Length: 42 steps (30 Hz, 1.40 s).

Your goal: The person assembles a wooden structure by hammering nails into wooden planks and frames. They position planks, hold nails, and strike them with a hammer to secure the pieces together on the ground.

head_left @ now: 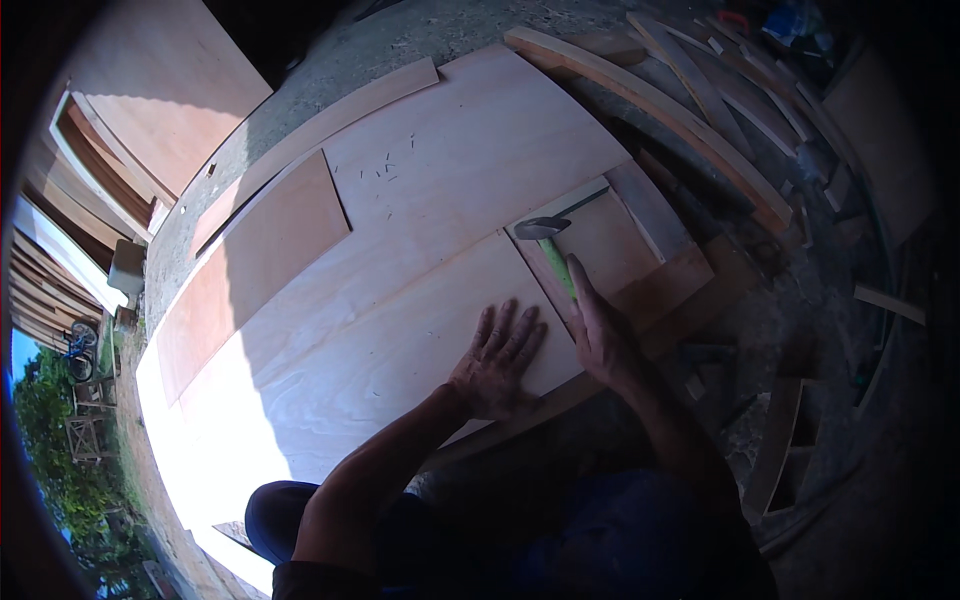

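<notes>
My right hand (pixel 600 335) grips a hammer (pixel 553 262) by its green handle. The dark metal head hangs over a rectangular opening framed with wood strips in the panel. Fingers spread, my left hand (pixel 497 365) lies flat on the pale plywood panel (pixel 400 330), left of the opening. Several small nails (pixel 380 172) are scattered on the far part of the panel. On its left side rests a smaller plywood piece (pixel 290 225), partly in bright sunlight.
Long wood strips (pixel 660 115) lie on the ground at the far right. A plywood sheet (pixel 175 90) leans at the far left, beside a wooden frame (pixel 105 160). Wood offcuts (pixel 785 440) lie to my right. Outdoors at left, a bicycle (pixel 82 350) stands near greenery.
</notes>
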Each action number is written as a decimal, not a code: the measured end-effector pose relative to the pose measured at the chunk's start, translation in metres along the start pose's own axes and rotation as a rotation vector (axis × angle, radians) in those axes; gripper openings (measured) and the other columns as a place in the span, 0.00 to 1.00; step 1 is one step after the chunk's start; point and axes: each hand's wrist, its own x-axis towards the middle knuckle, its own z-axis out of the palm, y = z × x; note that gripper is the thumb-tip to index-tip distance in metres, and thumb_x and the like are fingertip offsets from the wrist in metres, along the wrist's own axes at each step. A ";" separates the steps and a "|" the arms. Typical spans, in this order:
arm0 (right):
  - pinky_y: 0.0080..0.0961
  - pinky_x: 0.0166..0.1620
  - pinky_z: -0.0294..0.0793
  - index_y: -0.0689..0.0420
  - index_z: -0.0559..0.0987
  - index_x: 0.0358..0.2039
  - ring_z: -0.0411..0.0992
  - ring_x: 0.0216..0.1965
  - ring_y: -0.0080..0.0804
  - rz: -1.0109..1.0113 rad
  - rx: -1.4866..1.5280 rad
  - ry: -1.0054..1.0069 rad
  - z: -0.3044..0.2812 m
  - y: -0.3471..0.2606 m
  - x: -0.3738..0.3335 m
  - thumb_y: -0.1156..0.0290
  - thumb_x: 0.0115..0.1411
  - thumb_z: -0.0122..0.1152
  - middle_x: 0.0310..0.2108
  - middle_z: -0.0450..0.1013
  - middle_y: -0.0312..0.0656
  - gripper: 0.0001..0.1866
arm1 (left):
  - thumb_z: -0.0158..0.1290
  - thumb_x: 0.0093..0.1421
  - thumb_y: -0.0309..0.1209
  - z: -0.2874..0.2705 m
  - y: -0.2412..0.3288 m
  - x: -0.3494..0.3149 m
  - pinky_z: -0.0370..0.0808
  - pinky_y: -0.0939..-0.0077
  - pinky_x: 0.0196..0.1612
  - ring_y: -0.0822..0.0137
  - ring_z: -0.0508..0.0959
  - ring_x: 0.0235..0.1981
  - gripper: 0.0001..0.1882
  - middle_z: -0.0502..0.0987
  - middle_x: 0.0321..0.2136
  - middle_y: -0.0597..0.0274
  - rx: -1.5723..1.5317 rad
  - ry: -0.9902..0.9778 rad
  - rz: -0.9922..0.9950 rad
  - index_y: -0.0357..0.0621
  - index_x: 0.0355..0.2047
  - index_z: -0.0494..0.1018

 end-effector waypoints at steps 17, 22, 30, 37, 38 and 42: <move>0.44 0.32 0.76 0.54 0.57 0.72 0.76 0.27 0.49 -0.193 -0.192 0.141 0.030 0.000 0.046 0.79 0.60 0.57 0.25 0.72 0.49 0.39 | 0.55 0.53 0.62 0.001 0.000 0.005 0.29 0.38 0.73 0.38 0.34 0.74 0.59 0.43 0.73 0.38 -0.014 -0.023 0.004 0.39 0.73 0.43; 0.43 0.29 0.73 0.54 0.58 0.71 0.73 0.25 0.44 0.059 -0.297 -0.263 0.031 -0.001 0.050 0.79 0.60 0.58 0.25 0.70 0.46 0.39 | 0.56 0.53 0.62 0.002 -0.003 0.001 0.32 0.37 0.73 0.36 0.36 0.74 0.58 0.46 0.72 0.36 0.003 0.012 0.020 0.40 0.73 0.45; 0.42 0.30 0.75 0.54 0.55 0.72 0.75 0.27 0.47 0.107 -0.286 -0.203 0.032 0.007 0.049 0.77 0.61 0.57 0.25 0.72 0.50 0.40 | 0.57 0.52 0.61 0.004 -0.001 0.003 0.32 0.37 0.73 0.35 0.36 0.74 0.56 0.47 0.71 0.37 -0.037 0.072 0.043 0.40 0.72 0.49; 0.46 0.31 0.75 0.48 0.55 0.72 0.76 0.27 0.52 0.174 -0.356 -0.256 0.035 -0.004 0.050 0.75 0.63 0.56 0.25 0.73 0.51 0.38 | 0.56 0.53 0.60 0.003 -0.006 0.001 0.32 0.39 0.74 0.36 0.36 0.74 0.58 0.45 0.72 0.39 -0.028 0.045 0.028 0.38 0.72 0.45; 0.46 0.31 0.75 0.49 0.55 0.73 0.76 0.27 0.51 0.091 -0.345 -0.203 0.033 0.000 0.059 0.74 0.62 0.57 0.25 0.73 0.51 0.39 | 0.56 0.53 0.60 0.001 -0.007 0.003 0.32 0.39 0.74 0.36 0.36 0.74 0.58 0.45 0.72 0.38 -0.031 0.045 0.036 0.38 0.72 0.45; 0.47 0.32 0.76 0.50 0.54 0.72 0.78 0.30 0.54 -0.219 -0.270 0.148 0.032 -0.014 0.042 0.75 0.60 0.59 0.27 0.76 0.57 0.41 | 0.56 0.52 0.60 0.000 -0.007 -0.001 0.32 0.40 0.74 0.37 0.36 0.74 0.58 0.45 0.72 0.38 -0.026 -0.003 0.018 0.37 0.72 0.45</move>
